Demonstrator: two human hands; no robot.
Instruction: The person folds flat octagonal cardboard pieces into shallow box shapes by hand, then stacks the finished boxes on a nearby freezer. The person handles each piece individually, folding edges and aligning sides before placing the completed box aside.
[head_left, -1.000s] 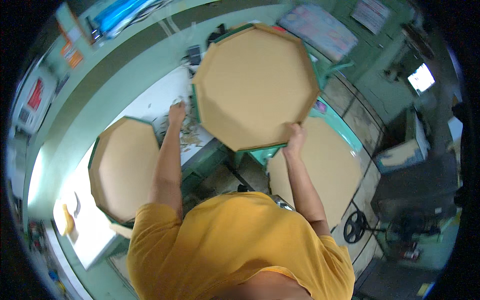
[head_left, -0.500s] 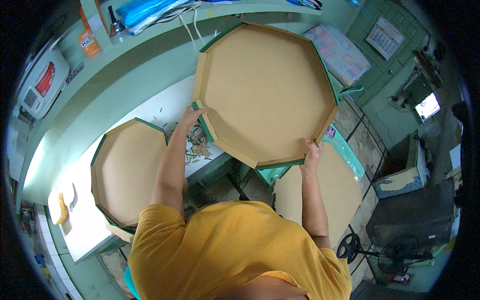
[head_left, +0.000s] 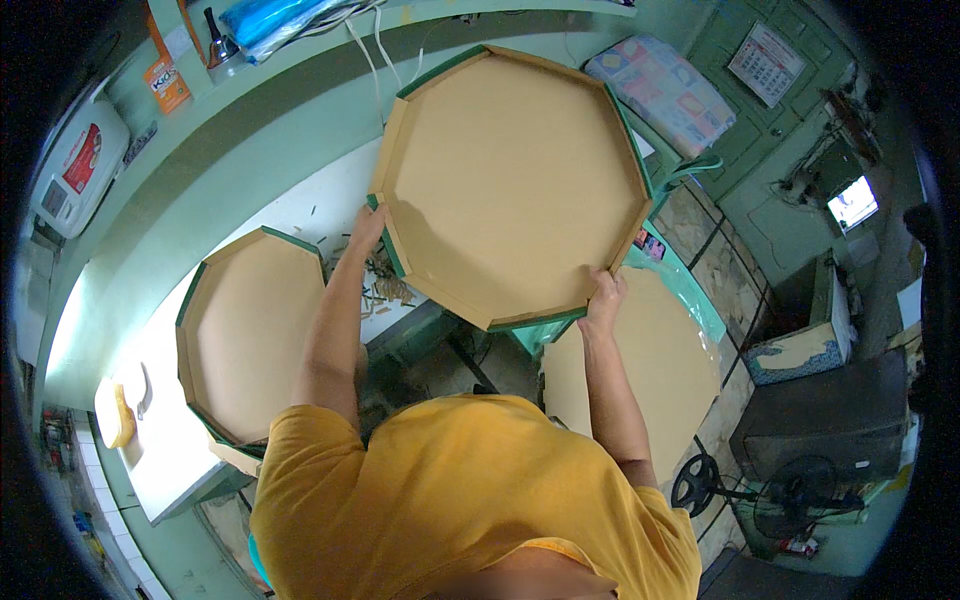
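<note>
Between my hands is a large octagonal cardboard tray (head_left: 515, 190), brown inside with low walls in brown and green. My left hand (head_left: 369, 228) grips its left wall, fingers closed around the rim. At the lower right corner my right hand (head_left: 604, 298) is closed on the wall. The tray is held up in front of me, its inside facing me. To the left, a second octagonal cardboard tray (head_left: 255, 335) rests on the white table. Below my right hand lies a flat brown cardboard sheet (head_left: 650, 370).
Small cardboard scraps (head_left: 385, 288) are scattered on the white table (head_left: 165, 455). A yellow object (head_left: 118, 415) lies at its left end. A shelf (head_left: 290, 85) curves along the wall behind. To the right stand a black fan (head_left: 800, 500) and an open box (head_left: 800, 350).
The held tray has shifted slightly left and turned a little, with both my hands moving along with it. My grip on it stays the same.
</note>
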